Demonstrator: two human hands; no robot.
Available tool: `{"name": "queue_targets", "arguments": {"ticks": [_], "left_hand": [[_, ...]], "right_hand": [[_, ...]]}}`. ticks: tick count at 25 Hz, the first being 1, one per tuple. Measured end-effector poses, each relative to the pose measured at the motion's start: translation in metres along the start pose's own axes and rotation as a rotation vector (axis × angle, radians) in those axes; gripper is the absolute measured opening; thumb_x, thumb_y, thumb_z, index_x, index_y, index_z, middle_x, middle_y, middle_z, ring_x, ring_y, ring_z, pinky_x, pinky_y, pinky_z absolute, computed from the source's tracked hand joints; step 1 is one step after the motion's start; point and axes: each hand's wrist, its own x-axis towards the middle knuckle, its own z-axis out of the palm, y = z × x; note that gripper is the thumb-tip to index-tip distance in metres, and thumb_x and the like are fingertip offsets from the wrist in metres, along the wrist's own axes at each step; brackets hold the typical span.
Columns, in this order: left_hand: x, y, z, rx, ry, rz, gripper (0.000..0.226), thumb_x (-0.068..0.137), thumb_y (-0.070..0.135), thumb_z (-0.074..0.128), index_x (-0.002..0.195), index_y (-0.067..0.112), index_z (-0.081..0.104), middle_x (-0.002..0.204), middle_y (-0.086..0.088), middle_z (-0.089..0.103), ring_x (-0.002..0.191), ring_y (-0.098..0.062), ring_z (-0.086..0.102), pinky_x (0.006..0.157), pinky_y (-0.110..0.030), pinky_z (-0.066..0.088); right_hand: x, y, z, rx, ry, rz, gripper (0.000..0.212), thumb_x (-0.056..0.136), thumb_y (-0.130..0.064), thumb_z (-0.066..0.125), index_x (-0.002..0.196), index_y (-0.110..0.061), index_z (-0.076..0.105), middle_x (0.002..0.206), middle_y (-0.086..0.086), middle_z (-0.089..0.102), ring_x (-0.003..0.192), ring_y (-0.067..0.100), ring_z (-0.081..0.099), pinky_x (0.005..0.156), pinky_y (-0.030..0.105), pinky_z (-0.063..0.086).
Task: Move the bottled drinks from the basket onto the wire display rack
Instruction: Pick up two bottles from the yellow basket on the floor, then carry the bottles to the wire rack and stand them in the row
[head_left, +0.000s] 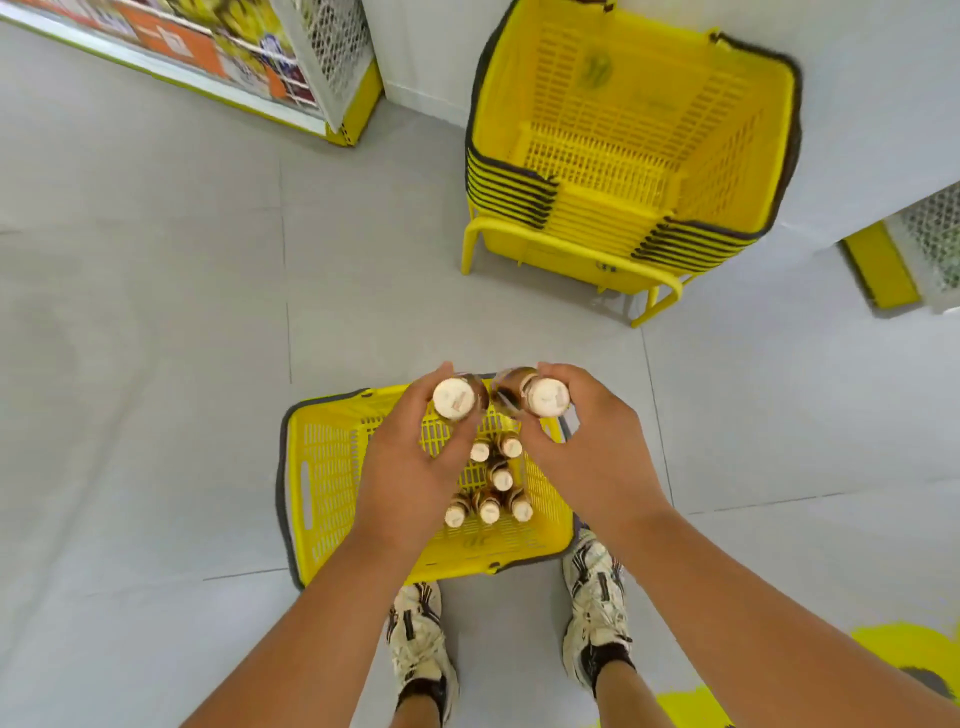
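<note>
**Two bottles held over the yellow basket**

Both forearms reach down from the bottom edge, and each hand grips one bottle by its upper part. Left hand curls its fingers and thumb round the left bottle, whose cream cap faces the camera. Right hand wraps the right bottle the same way (its brown contents show just beside the cap). These two bottles sit side by side, close together, the hands nearly meeting between them.

Directly beneath the hands lies the yellow basket on the grey floor, its dark handle folded down along the rim. Six more bottles stand upright inside it, below and between the wrists, bunched toward the side under the right hand.

Behind the wrists, nearer the body, two white sneakers stand just beside the basket's near edge.

Well beyond the fingertips, past the right hand, a stack of yellow baskets rests on a yellow frame. Far off beyond the left hand stands a mesh-sided shelf unit, its goods blurred.
</note>
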Motion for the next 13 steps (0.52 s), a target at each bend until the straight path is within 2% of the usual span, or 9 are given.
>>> {"name": "queue_targets", "arguments": {"ticks": [3, 5, 7, 10, 13], "left_hand": [[-0.026, 0.071, -0.048, -0.021, 0.022, 0.030, 0.041, 0.091, 0.032, 0.074, 0.131, 0.030, 0.063, 0.128, 0.027, 0.064, 0.121, 0.016, 0.053, 0.099, -0.007, 0.041], [-0.045, 0.119, -0.078, -0.003, 0.039, 0.073, 0.041, 0.090, 0.033, 0.074, 0.130, 0.030, 0.064, 0.128, 0.024, 0.065, 0.120, 0.015, 0.054, 0.095, -0.002, 0.037], [-0.064, 0.168, -0.104, 0.020, 0.063, 0.112, 0.041, 0.090, 0.039, 0.073, 0.129, 0.033, 0.064, 0.127, 0.021, 0.066, 0.120, 0.007, 0.057, 0.097, -0.008, 0.040], [-0.094, 0.242, -0.140, -0.026, 0.085, 0.143, 0.034, 0.090, 0.040, 0.073, 0.122, 0.041, 0.063, 0.119, 0.023, 0.068, 0.118, 0.002, 0.060, 0.095, -0.016, 0.045], [-0.117, 0.315, -0.184, -0.097, 0.052, 0.200, 0.032, 0.090, 0.029, 0.077, 0.107, 0.051, 0.061, 0.107, 0.032, 0.068, 0.109, 0.005, 0.064, 0.089, -0.016, 0.048]], "right_hand": [[-0.029, -0.059, -0.058, 0.037, 0.024, -0.076, 0.039, 0.086, -0.020, 0.077, 0.116, -0.042, 0.064, 0.110, -0.029, 0.066, 0.105, -0.008, 0.060, 0.092, 0.012, 0.046], [-0.049, -0.095, -0.097, 0.053, 0.046, -0.121, 0.040, 0.085, -0.022, 0.078, 0.121, -0.033, 0.067, 0.117, -0.020, 0.069, 0.110, -0.002, 0.063, 0.094, 0.015, 0.048], [-0.069, -0.134, -0.133, 0.057, 0.054, -0.180, 0.037, 0.085, -0.023, 0.079, 0.120, -0.025, 0.068, 0.114, -0.011, 0.072, 0.108, 0.004, 0.065, 0.092, 0.015, 0.049], [-0.099, -0.202, -0.188, 0.060, 0.062, -0.269, 0.032, 0.084, -0.023, 0.080, 0.114, -0.024, 0.070, 0.105, -0.012, 0.072, 0.101, 0.004, 0.065, 0.085, 0.015, 0.050], [-0.125, -0.268, -0.241, 0.127, 0.089, -0.341, 0.032, 0.082, -0.027, 0.081, 0.112, -0.028, 0.071, 0.103, -0.017, 0.073, 0.101, 0.004, 0.067, 0.085, 0.022, 0.054]]}}
